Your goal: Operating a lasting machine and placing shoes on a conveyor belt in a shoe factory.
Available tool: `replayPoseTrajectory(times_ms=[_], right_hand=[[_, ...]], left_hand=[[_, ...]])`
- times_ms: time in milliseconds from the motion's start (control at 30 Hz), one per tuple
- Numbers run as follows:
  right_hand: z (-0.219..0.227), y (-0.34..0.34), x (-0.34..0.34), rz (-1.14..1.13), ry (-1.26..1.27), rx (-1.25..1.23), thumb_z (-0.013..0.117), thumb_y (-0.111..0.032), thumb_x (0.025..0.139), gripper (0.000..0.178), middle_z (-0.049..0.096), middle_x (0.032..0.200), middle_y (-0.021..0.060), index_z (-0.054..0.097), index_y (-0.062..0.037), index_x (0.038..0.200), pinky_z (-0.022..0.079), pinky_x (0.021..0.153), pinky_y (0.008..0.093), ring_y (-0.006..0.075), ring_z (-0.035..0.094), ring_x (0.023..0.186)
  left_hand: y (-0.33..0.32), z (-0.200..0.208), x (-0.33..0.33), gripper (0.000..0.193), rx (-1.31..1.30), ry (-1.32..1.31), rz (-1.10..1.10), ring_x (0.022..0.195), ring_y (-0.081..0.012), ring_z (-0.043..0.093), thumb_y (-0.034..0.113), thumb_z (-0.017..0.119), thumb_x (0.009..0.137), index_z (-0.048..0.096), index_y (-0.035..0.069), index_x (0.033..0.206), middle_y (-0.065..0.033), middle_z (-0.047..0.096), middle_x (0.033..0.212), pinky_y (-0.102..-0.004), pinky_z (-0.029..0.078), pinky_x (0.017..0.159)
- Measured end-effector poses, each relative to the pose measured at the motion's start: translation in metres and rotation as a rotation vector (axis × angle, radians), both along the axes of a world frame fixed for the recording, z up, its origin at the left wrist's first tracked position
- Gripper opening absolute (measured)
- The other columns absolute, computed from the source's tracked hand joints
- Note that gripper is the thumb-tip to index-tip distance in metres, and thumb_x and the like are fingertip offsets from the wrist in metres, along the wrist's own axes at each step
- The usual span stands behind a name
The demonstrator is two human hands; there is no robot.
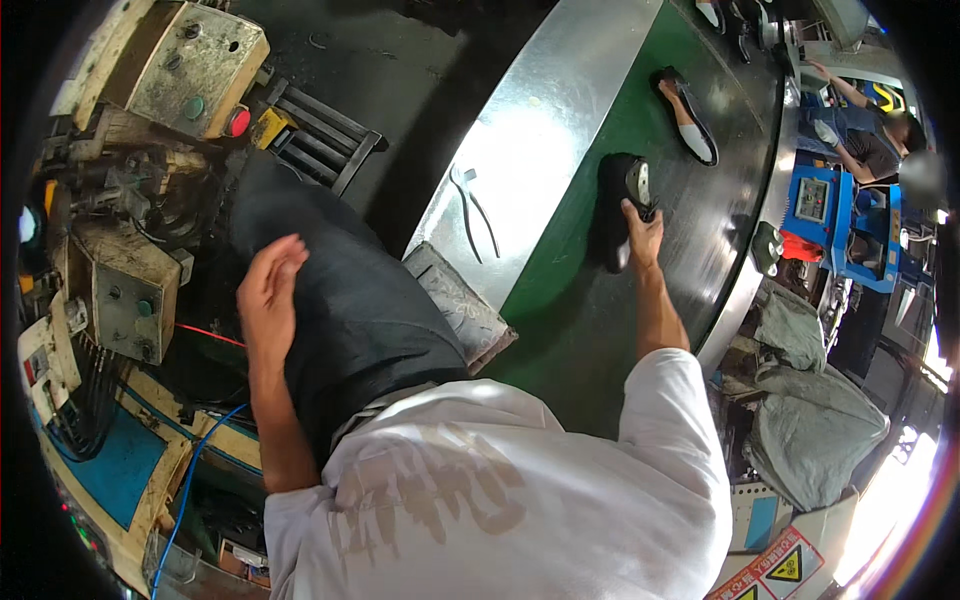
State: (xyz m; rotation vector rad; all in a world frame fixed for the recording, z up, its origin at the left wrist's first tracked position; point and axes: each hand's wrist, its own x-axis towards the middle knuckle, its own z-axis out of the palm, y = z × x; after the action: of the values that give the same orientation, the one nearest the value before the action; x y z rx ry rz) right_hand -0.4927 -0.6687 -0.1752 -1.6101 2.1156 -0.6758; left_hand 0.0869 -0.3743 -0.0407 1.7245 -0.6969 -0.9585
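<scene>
My right hand reaches out over the green conveyor belt and grips a black shoe at its opening, where something pale shows inside. Whether the shoe rests on the belt or hangs just above it, I cannot tell. My left hand is held over my dark trousers with loosely bent fingers, and nothing shows in it. Metal pincers with long handles lie on the shiny metal ledge between my legs and the belt. Another black shoe with a white and brown inside lies farther along the belt.
Grimy machine control boxes with a red button stand at my left. A dirty pad lies by my knee at the ledge. More shoes sit far along the line. A co-worker stands beyond, near blue equipment.
</scene>
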Motion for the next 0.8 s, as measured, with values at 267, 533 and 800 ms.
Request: replayPoseTrajectory(times_ms=[267,533,800], right_hand=[[0.054,0.106,0.150,-0.185,-1.456,0.672,0.069,-0.059,0.104,0.067,0.077,0.131,0.0145,0.068,-0.0064,0.145,0.061,0.106,0.0514,0.0330,0.076,0.115],[0.097,0.167,0.393,0.397,-1.659,1.132,0.068,-0.046,0.106,0.052,0.079,0.130,0.0147,0.072,-0.0047,0.138,0.060,0.105,0.0441,0.0293,0.077,0.114],[0.093,0.189,0.461,0.928,-0.803,0.913,0.072,-0.047,0.106,0.075,0.069,0.147,0.0212,0.055,0.0046,0.158,0.052,0.117,0.0434,0.0339,0.068,0.134]], left_hand=[[-0.056,0.012,-0.023,0.046,-0.170,0.164,-0.269,0.120,-0.0209,0.074,0.007,0.066,0.111,0.061,0.005,0.157,-0.0152,0.071,0.139,-0.0332,0.057,0.105],[-0.039,0.047,0.036,0.037,-0.398,-0.255,-0.212,0.132,-0.0272,0.069,0.013,0.069,0.111,0.070,0.003,0.146,-0.0155,0.071,0.144,-0.0364,0.055,0.108],[0.057,0.007,0.070,0.016,-0.087,-0.736,0.247,0.101,-0.0414,0.077,0.007,0.064,0.109,0.073,-0.003,0.119,-0.0228,0.076,0.109,-0.0446,0.060,0.084]])
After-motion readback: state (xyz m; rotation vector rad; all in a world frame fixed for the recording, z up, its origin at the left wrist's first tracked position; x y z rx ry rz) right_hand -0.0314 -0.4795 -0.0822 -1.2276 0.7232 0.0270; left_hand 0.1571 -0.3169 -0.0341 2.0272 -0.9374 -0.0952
